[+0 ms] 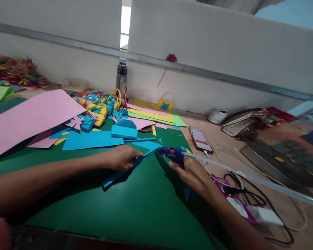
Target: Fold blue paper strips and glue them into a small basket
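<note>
My right hand [191, 170] is wrapped round a blue glue gun [173, 153], with a long clear glue stick [224, 169] running out of its back. The gun's nozzle is at the far end of a narrow blue paper strip [117, 178]. Closed on the strip's middle is my left hand [122, 158], its index finger pointing along it toward the nozzle. Just beyond lie a folded blue paper piece [124, 131] and a flat blue sheet [91, 140].
A large pink sheet [36, 116] covers the mat's left side. Small paper bags [97, 113] are heaped at the back. On the right are a phone [200, 139], a purple power strip [233, 199] with tangled cords and a handbag [243, 123]. The green mat [106, 215] fills the front.
</note>
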### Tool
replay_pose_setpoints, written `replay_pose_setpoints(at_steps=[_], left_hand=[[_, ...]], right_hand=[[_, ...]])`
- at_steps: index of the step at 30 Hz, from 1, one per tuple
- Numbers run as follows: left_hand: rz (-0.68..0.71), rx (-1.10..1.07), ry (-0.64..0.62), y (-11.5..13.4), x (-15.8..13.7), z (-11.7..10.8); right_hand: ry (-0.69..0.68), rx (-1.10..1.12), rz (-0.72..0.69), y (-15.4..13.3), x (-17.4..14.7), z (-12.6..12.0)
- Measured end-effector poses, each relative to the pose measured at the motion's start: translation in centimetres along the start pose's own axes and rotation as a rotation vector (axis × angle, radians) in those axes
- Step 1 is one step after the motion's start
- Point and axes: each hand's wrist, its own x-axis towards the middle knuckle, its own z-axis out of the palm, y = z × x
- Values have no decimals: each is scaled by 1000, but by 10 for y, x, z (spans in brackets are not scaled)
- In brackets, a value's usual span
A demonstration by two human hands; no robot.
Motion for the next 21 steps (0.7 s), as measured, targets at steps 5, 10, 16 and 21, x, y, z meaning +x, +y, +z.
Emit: replay_pose_setpoints(at_steps=[5, 10, 16, 21], left_hand=[[-46, 115, 3, 5, 0, 0], [-70, 300, -13, 13, 2, 10], [-71, 420, 29, 29, -1, 19], [-136, 390, -12, 36, -8, 14]], right_hand=[[92, 89, 23, 5, 2, 2], [103, 145, 5, 3, -2, 0], [82, 181, 2, 1, -8, 3], [118, 305, 43, 2, -7, 10]])
